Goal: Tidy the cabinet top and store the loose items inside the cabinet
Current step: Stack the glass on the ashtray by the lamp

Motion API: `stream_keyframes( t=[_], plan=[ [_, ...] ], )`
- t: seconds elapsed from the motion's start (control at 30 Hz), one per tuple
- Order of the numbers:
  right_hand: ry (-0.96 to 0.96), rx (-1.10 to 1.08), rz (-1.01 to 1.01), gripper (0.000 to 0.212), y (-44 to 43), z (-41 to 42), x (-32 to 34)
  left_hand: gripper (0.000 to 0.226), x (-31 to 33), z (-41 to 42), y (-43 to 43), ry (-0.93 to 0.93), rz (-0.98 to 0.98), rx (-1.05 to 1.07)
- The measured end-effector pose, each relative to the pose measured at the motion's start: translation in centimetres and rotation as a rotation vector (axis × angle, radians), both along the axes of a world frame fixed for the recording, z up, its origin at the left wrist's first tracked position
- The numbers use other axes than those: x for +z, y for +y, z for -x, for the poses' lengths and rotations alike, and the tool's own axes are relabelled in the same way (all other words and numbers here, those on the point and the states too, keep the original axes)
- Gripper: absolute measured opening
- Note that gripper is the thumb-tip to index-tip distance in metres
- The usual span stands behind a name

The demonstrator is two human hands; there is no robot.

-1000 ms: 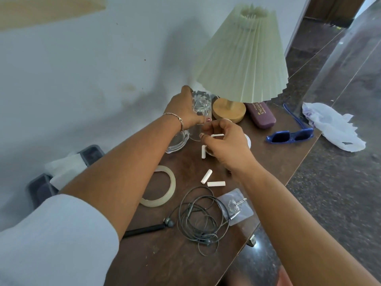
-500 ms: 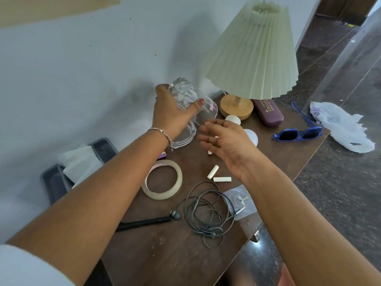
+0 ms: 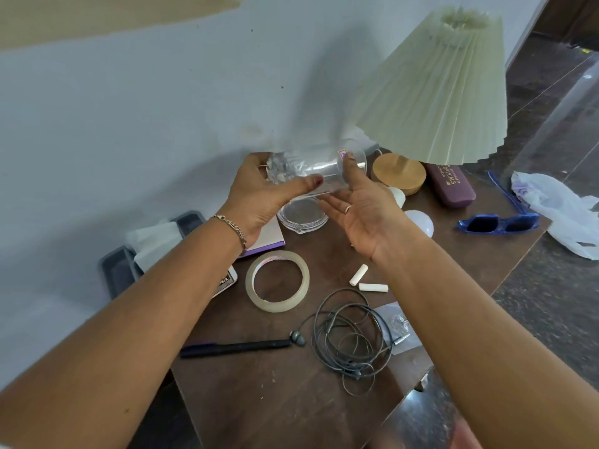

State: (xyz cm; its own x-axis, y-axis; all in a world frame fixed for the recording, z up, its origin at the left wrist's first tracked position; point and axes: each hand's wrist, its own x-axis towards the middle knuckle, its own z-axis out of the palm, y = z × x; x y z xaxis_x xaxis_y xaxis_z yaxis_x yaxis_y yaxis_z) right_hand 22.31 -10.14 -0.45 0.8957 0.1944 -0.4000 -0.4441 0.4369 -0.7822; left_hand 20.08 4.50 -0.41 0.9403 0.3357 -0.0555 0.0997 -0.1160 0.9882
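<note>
- While the left hand (image 3: 259,196) holds it, the clear glass tumbler (image 3: 319,170) lies on its side in the air, above the back part of the brown cabinet top (image 3: 291,384), close to the wall.
- Its long axis runs nearly level, from left to right; the thick cut base points to the left and the open mouth points to the right, toward the wooden lamp base (image 3: 398,173).
- The glass is transparent and without colour, and a small red and blue sticker (image 3: 342,154) sits near the rim.
- The left hand has its fingers curled round the base end, with the thumb pressed along the lower side of the glass.
- The right hand (image 3: 369,215) is spread, palm turned up, fingers nearly straight; its fingertips touch the mouth end of the tumbler and it grips nothing.
- Directly under the tumbler a round glass dish (image 3: 303,218) stands on the cabinet top.
- Nearer to the person lie a roll of clear tape (image 3: 278,304), two white chalk pieces (image 3: 358,275), grey earphones (image 3: 296,338) with the cable in loops, and a black pen (image 3: 236,348).
- To the right, beside the lamp, there are a purple spectacle case (image 3: 450,184) and blue sunglasses (image 3: 499,223).
</note>
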Motion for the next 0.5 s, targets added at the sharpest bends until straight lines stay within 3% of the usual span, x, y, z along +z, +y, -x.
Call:
stream_keyframes(
  t=[0.1,0.27,0.37,0.5],
  plan=[
    [-0.080,-0.017,0.102,0.049,0.3,-0.8,0.4,0.080,0.3,0.1,0.4,0.032,-0.126,-0.097],
    [-0.357,-0.005,0.481,0.079,0.5,-1.9,1.4,0.076,-0.4,-0.9,0.5,0.077,-0.266,-0.180],
    [-0.511,0.054,0.624,0.082,0.9,-2.2,1.2,0.080,-1.4,-1.9,0.5,0.104,-0.340,-0.177],
    [-0.594,0.074,0.661,0.078,1.4,-2.6,0.0,0.091,-2.6,-2.8,0.4,0.118,-0.417,-0.124]
  ],
)
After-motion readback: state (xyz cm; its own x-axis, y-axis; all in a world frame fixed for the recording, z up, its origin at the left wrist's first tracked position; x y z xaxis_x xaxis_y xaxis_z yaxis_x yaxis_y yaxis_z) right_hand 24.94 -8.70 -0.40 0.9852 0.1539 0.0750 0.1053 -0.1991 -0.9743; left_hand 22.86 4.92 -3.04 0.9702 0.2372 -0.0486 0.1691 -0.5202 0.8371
